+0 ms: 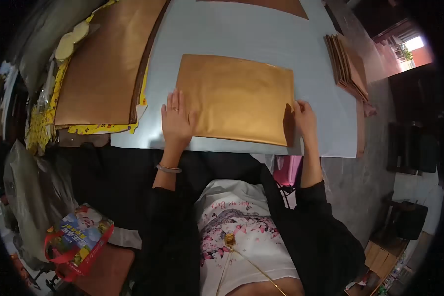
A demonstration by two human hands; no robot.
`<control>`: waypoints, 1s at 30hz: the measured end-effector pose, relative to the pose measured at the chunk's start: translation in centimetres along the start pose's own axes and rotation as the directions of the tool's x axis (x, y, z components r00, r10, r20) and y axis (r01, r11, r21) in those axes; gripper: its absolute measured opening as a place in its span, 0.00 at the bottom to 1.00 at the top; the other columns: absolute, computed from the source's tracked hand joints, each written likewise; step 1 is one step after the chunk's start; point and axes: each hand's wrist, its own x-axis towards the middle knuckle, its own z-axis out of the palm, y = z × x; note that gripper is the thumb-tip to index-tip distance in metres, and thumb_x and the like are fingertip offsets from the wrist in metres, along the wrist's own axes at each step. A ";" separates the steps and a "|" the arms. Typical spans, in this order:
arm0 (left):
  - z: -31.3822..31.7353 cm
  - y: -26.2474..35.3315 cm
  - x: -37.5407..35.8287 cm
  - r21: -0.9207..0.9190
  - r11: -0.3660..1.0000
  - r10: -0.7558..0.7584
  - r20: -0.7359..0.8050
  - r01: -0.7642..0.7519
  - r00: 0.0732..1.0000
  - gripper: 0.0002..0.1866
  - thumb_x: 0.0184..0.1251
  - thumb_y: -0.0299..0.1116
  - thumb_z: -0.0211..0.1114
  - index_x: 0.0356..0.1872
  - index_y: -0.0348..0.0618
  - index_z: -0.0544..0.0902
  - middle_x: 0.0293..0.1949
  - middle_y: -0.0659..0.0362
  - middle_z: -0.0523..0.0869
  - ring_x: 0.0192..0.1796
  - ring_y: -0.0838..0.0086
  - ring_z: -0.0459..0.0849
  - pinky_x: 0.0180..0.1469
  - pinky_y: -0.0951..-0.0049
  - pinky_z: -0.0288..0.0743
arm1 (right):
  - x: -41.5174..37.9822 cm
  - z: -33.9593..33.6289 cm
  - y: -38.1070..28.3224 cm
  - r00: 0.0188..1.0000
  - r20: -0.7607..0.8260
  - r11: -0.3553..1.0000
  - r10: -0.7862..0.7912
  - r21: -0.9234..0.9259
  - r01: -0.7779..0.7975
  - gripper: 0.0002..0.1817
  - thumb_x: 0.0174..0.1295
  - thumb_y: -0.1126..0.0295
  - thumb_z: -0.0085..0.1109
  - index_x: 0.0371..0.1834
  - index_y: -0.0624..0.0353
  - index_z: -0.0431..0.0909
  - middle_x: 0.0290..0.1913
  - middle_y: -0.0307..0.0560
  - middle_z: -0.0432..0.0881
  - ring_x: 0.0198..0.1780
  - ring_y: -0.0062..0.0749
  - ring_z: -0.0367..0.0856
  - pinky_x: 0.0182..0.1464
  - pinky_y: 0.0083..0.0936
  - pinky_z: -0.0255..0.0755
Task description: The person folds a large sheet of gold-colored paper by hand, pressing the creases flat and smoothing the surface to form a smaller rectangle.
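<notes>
A gold-brown rectangular sheet or folded piece (237, 98) lies flat on the pale blue-grey table surface (330, 133). My left hand (177, 118) rests flat at its left edge, fingers stretched out, with a bracelet on the wrist. At the right edge, my right hand (304, 116) has its fingers curled together beside the sheet; whether they grip the edge is too small to tell.
A stack of large brown sheets (103, 64) lies on yellow patterned material at the left. Folded brown pieces (348, 66) stand at the right edge. Another brown sheet (271, 6) is at the far side. A colourful bag (81, 234) sits lower left.
</notes>
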 end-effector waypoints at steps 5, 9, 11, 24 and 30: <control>0.0 -0.1 0.0 -0.047 0.999 0.001 0.028 0.000 1.000 0.32 0.70 0.47 0.48 0.70 0.40 0.59 0.71 0.51 0.59 0.73 0.56 0.55 0.71 0.52 0.49 | 2.6 0.6 2.7 0.999 0.046 1.000 -0.006 -0.003 0.006 0.26 0.65 0.52 0.53 0.48 0.68 0.76 0.41 0.54 0.83 0.41 0.37 0.82 0.45 0.29 0.73; -0.1 -0.1 0.1 -0.037 0.999 0.015 0.022 -0.014 1.000 0.32 0.69 0.46 0.50 0.69 0.38 0.59 0.71 0.49 0.60 0.72 0.56 0.57 0.70 0.51 0.51 | 2.1 -0.1 0.7 0.981 0.152 0.982 0.118 0.130 -0.138 0.27 0.63 0.51 0.56 0.45 0.70 0.76 0.37 0.52 0.82 0.38 0.32 0.79 0.43 0.27 0.72; -0.2 -0.1 0.1 -0.029 0.999 0.028 0.010 -0.027 1.000 0.32 0.68 0.45 0.51 0.69 0.38 0.60 0.71 0.49 0.60 0.72 0.56 0.58 0.70 0.51 0.52 | 1.9 0.6 1.0 0.977 0.143 0.960 0.159 0.209 -0.187 0.27 0.61 0.51 0.59 0.45 0.71 0.76 0.38 0.55 0.82 0.40 0.34 0.80 0.45 0.28 0.72; -1.5 -1.6 -0.4 -0.740 0.668 -0.286 -0.159 0.078 0.945 0.30 0.76 0.38 0.43 0.72 0.33 0.50 0.73 0.43 0.52 0.75 0.55 0.49 0.73 0.63 0.46 | 3.7 -5.3 -9.5 0.884 -0.138 0.895 -0.446 -0.068 0.441 0.15 0.65 0.60 0.56 0.44 0.61 0.77 0.25 0.55 0.75 0.29 0.39 0.78 0.32 0.32 0.68; -0.8 -2.0 -0.7 -0.770 0.630 -0.318 -0.140 0.098 0.938 0.30 0.75 0.37 0.45 0.71 0.33 0.51 0.72 0.44 0.56 0.74 0.56 0.52 0.73 0.62 0.47 | -2.2 -8.5 -19.1 0.483 -0.394 0.615 -0.782 -0.367 0.698 0.11 0.63 0.65 0.57 0.47 0.53 0.80 0.34 0.49 0.83 0.32 0.43 0.82 0.33 0.30 0.73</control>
